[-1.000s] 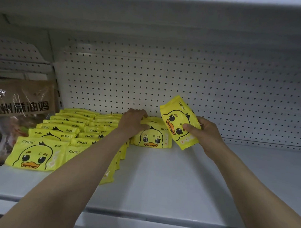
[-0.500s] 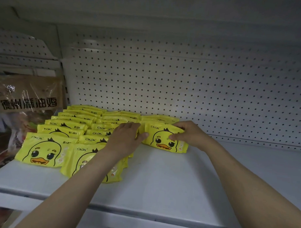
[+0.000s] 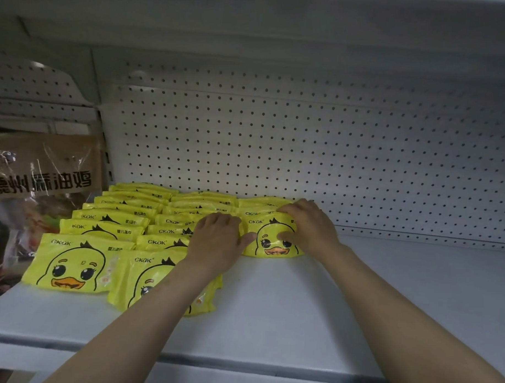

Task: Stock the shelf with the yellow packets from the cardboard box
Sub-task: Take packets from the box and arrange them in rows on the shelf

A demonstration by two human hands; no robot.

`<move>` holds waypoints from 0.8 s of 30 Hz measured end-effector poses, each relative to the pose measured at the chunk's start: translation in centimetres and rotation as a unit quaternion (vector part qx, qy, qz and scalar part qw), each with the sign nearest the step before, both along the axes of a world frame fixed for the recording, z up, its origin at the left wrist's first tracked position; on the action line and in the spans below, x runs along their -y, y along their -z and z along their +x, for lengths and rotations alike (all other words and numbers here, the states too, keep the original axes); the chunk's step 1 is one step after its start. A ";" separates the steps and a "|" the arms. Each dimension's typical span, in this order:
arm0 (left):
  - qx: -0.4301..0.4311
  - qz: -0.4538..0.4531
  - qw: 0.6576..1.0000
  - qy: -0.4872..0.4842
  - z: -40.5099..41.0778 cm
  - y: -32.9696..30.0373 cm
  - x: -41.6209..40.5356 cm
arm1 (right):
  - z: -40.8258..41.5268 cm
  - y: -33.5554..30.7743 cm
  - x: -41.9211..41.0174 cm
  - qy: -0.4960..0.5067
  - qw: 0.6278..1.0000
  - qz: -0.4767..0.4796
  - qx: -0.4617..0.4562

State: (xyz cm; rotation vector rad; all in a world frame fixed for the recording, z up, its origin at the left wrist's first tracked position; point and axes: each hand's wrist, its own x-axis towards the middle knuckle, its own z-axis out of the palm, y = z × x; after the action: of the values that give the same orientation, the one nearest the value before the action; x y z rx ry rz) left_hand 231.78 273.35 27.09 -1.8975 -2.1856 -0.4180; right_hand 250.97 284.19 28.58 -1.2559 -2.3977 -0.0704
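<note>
Both hands stayed on the front duck packet [image 3: 272,238] of the third row: right hand [image 3: 307,224] gripped its top, left hand [image 3: 215,241] lay flat beside it. Three rows of glossy yellow packets [image 3: 116,218] overlapped on the white shelf [image 3: 298,307], against perforated backing [image 3: 304,150].

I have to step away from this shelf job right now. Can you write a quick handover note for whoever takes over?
Left hand: rests open on the middle row of yellow duck-print packets.
Right hand: grips the front packet of the short right row.
Done: two long rows and a short third row lie on the white metal shelf.
Left: settle this packet, extend the right row. Cardboard box not in view.
</note>
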 end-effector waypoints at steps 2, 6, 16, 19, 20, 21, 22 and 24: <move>0.000 -0.006 1.000 0.001 -0.1 0.0 -0.1 | -0.3 0.0 0.4 0.019 1.000 -0.003 -0.002; -0.001 -0.011 1.000 0.006 -0.2 -0.1 -0.1 | -0.9 -0.3 1.1 0.051 0.999 -0.009 0.007; -0.012 -0.039 0.999 0.010 -0.1 -0.5 0.0 | -1.7 -1.0 3.1 0.113 0.992 0.005 0.055; 0.006 -0.052 0.999 0.006 0.1 -1.5 0.7 | -1.7 -2.1 4.4 0.118 0.993 -0.005 0.033; 0.011 -0.051 0.999 0.002 0.2 -1.9 1.2 | -1.7 -2.7 4.9 0.109 0.994 -0.011 0.024; 0.020 -0.047 0.999 -0.001 0.4 -2.4 1.7 | -1.6 -3.3 5.5 0.097 0.995 -0.019 0.016; 0.031 -0.039 0.999 -0.005 0.5 -3.0 2.4 | -1.6 -4.0 6.1 0.082 0.996 -0.024 0.010; 0.053 -0.012 0.998 -0.011 0.6 -4.1 3.9 | -1.3 -5.4 7.5 0.050 0.998 -0.028 -0.001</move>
State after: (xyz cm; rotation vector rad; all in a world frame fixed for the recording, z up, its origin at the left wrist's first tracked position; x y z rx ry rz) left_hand 232.39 269.45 31.24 -1.9022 -2.2859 -0.5011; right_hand 249.69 276.69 33.96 -1.4002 -2.3495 -0.0328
